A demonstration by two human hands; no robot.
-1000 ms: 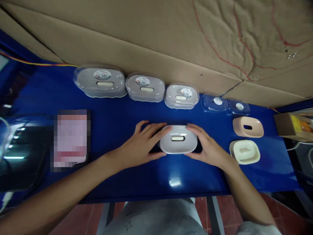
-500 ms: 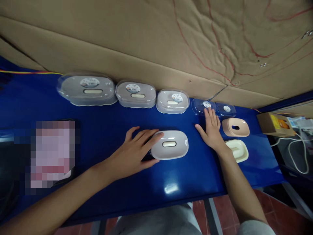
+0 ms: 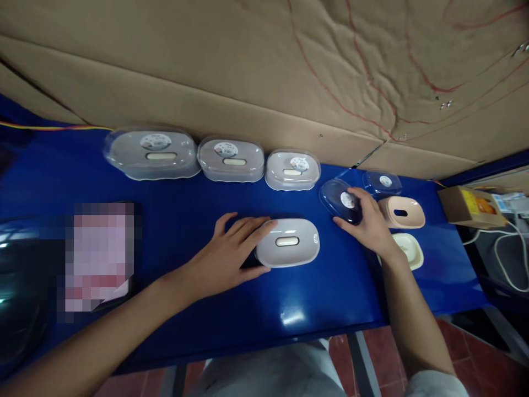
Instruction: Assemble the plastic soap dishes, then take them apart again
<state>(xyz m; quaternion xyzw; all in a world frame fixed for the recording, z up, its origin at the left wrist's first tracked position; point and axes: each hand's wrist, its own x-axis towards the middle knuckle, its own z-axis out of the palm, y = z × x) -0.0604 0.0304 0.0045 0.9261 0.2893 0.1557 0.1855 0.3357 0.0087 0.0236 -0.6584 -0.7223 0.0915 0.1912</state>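
Note:
A light grey oval box with a cream bar in its middle slot lies on the blue table. My left hand grips its left end, thumb at the near edge and index finger over the far edge. To the right, my right hand is closed around the right side of a clear plastic lid with a round sticker. That lid is tilted. Another clear lid lies behind this hand. A peach box with a dark slot and a pale yellow dish, partly behind my wrist, are beside it.
Along the cardboard-covered wall stand three grey boxes under clear lids: left, middle and right. A blurred-out flat object lies at left. A cardboard carton and white cables are at far right.
My right hand has taken hold of the nearer clear lid and drawn it toward me, tilting it. My left hand stays at the grey box.

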